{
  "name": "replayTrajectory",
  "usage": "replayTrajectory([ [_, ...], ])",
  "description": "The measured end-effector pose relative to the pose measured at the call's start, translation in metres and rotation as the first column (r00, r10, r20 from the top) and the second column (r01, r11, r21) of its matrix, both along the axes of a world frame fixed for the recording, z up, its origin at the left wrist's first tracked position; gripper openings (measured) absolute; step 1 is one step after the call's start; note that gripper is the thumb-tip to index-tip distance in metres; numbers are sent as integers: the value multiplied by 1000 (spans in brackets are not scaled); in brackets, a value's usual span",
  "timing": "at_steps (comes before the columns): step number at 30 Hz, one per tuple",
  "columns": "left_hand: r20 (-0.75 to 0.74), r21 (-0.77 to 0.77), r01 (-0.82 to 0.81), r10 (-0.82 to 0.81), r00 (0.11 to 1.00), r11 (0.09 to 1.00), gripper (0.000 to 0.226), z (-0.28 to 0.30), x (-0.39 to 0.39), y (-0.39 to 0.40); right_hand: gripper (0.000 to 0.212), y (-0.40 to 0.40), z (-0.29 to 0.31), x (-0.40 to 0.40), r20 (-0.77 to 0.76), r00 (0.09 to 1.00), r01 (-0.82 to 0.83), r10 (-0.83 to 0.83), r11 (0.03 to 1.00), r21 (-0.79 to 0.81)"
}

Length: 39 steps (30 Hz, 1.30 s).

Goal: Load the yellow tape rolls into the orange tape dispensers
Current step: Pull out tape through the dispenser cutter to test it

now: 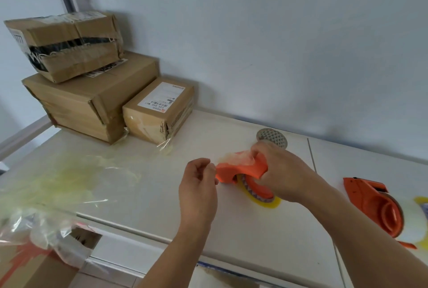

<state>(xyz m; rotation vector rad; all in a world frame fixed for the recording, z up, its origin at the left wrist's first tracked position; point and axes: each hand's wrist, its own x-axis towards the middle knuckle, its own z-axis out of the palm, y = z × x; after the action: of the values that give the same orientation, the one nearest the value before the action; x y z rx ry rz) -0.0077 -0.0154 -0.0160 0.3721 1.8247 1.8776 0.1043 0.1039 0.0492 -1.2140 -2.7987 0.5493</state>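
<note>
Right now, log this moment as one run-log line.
right hand: holds orange dispenser | yellow roll: seated | left hand: pinching at front | second dispenser: untouched

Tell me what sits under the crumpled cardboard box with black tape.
The crumpled cardboard box with black tape rests on a larger plain cardboard box; the contact area is hidden.

The light around me is soft, even and fairly bright, with no hard shadows; only a faint grey shadow falls on the wall (335, 123) behind my bench (162, 195). The wide lens bends straight edges near the corners. The crumpled plastic (46, 195) at lower left is smeared and blurred, with small glints. Overall the picture looks slightly soft.
</note>
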Motion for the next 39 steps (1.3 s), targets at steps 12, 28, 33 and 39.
replayTrajectory([
  [12, -95, -180, -15, -2, 995, 984, 13, -10, -6, 0, 71, 15, 26, -27, 355, 931, -53, 80, 995, -84],
  [28, -557, -654, -40, -445, 702, 756, 34, -13, -24, 0, 57, 11, 37, -88, 628, 753, -144, 196, 981, -133],
  [33, -541, -653, -41, -428, 724, 756, 35, -11, -16, -2, 64, 21, 28, -93, 639, 745, -130, 191, 981, -142],
  [39, -540, -647, -48, -412, 734, 761, 34, -9, -7, -5, 73, 15, 29, -82, 678, 708, -155, 198, 980, -124],
])
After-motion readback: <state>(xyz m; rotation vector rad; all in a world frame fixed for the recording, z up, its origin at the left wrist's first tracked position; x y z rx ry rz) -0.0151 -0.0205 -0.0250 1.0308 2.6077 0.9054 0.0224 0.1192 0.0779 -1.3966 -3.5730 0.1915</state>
